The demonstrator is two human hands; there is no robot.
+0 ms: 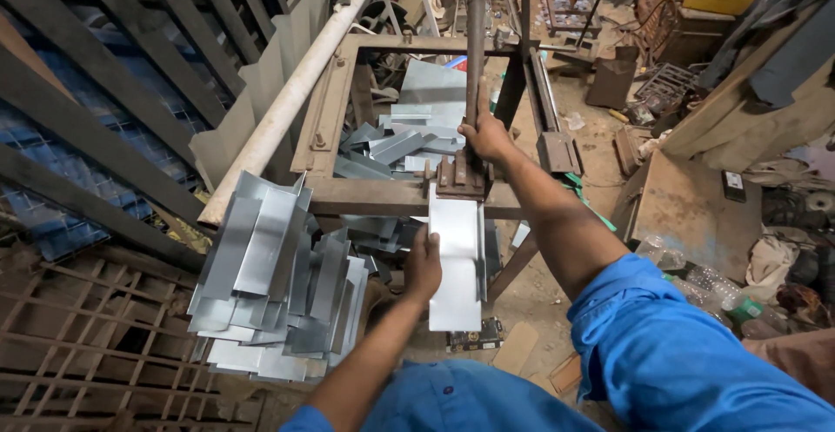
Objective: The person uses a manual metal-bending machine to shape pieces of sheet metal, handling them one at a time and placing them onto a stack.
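Fingers of the left hand (424, 267) clasp a metal sheet (455, 262) beside stacked strips (278, 284); right hand (484, 136) grips the lever (475, 40).

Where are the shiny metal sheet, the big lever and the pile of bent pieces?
metal sheet (455, 267), head view, flat middle.
lever (475, 40), head view, rusty shaft.
pile of bent pieces (270, 284), head view, top strips.

floor (557, 297): dirt, littered | left: rusty grating (96, 336) | daylight
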